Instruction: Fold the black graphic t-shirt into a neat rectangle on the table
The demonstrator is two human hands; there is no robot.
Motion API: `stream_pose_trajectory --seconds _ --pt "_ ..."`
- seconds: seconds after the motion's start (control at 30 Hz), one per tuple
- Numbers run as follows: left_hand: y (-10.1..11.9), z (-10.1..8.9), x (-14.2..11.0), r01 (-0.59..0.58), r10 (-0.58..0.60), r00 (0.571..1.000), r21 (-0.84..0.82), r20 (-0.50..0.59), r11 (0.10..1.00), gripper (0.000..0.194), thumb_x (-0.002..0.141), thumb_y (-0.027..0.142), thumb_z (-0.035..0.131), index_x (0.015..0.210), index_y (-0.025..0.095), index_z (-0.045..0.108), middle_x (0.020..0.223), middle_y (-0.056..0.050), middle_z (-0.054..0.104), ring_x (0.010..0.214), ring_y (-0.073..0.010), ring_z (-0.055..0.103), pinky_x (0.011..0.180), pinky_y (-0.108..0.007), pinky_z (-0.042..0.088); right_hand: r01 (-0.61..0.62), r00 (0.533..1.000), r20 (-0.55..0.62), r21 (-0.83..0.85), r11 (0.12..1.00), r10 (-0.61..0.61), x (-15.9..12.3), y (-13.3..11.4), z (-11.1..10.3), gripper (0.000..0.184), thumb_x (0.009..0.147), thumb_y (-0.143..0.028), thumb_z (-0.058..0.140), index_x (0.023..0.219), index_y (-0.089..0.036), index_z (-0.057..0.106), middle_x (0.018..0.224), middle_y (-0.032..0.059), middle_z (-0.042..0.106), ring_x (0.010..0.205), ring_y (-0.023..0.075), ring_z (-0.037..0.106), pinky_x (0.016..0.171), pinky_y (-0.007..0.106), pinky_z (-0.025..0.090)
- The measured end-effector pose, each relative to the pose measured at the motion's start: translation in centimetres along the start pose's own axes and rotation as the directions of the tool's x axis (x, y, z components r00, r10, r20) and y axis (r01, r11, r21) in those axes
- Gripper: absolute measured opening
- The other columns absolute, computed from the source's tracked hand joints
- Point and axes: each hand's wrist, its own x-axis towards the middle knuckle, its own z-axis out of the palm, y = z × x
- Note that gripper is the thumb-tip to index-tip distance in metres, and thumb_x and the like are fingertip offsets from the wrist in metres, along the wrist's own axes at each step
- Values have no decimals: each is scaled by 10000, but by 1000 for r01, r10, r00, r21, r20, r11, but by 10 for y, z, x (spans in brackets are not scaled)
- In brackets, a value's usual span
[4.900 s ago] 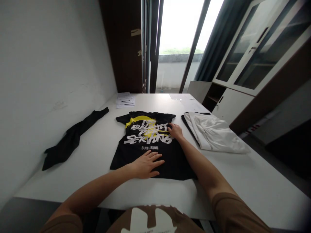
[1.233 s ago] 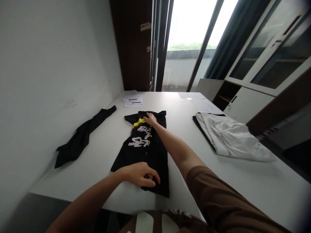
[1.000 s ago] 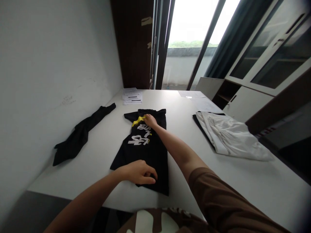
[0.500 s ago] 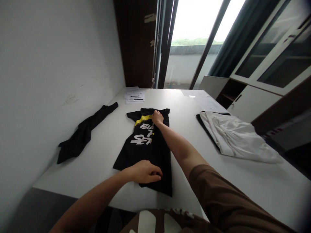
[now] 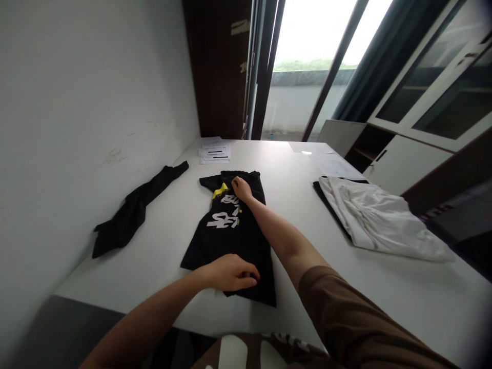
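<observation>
From my remote feed I take this for an office, given the tall white glass-doored cabinet (image 5: 430, 92), smooth white rectangular table (image 5: 295, 205) and overlapping white paper sheets (image 5: 213, 155).

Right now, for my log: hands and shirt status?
Left hand at near end of black shirt. Right hand at far end. Shirt partly folded. White cloth apart.

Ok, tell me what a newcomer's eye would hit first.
Probably the black shirt with its yellow and white print, lying mid-table beneath the left hand and right hand. Next, perhaps the bright window beyond the table, and the rumpled white cloth on its right side.
</observation>
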Motion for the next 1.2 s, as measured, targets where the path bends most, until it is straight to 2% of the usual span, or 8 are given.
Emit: stream_pose_trajectory --seconds 0.13,0.3,0.43,0.63,0.73,0.9,1.07,1.2 --pt "-1 9 1 17 -19 999 43 26 999 235 972 361 644 1158 246 731 836 14 754 733 -140 702 654 -214 432 -167 981 -109 -43 985 162 7 25 -11 388 1029 -263 335 1245 -196 650 1270 145 650 1163 277 576 997 372 456" --pt "3 25 3 -73 53 992 178 114 981 162 907 335 693 1061 286 682 864 37 750 747 -175 715 599 -252 394 -212 976 4 -181 960 216 6 70 -24 419 981 -299 474 1350 -186 635 1402 172 592 1321 326 499 1124 455 376" --pt "6 29 1 -171 144 960 96 241 981 116 896 345 706 991 296 661 847 51 731 725 -168 700 585 -255 392 -203 973 59 -225 953 221 7 83 -27 517 990 -380 499 1476 -211 541 1520 163 508 1424 342 408 1166 526 316" --pt "10 25 0 -220 307 852 -241 425 945 121 875 318 743 930 266 648 797 53 674 666 -140 647 596 -232 443 -132 988 51 -247 960 149 9 88 -28 570 963 -414 571 1506 -245 520 1528 153 510 1464 357 342 1181 570 267" --pt "7 18 1 -123 331 787 -394 520 911 166 833 316 786 899 242 654 763 48 652 679 -144 649 622 -226 475 -6 996 82 -254 967 27 8 93 -31 549 968 -337 557 1509 -250 524 1529 125 523 1470 327 349 1217 545 206" --pt "3 3 -1 94 382 659 -575 647 813 337 761 455 865 860 204 664 693 34 640 623 -144 610 605 -230 489 116 984 161 -273 955 -73 11 95 -41 458 947 -356 594 1393 -256 635 1395 92 648 1328 304 516 1227 516 177" --pt "1 -8 -6 99 332 744 -587 580 803 431 726 527 885 888 180 687 722 25 642 613 -125 585 566 -211 458 135 975 209 -297 945 -74 12 89 -53 360 941 -371 617 1270 -258 710 1205 84 745 1183 290 620 1104 420 354" --pt "-2 -9 -5 102 319 766 -595 558 797 453 721 532 891 898 166 691 740 21 645 637 -125 595 583 -207 467 19 998 68 -293 956 1 14 86 -66 314 1020 -378 509 1236 -269 710 1138 81 764 1078 274 671 1004 380 401"
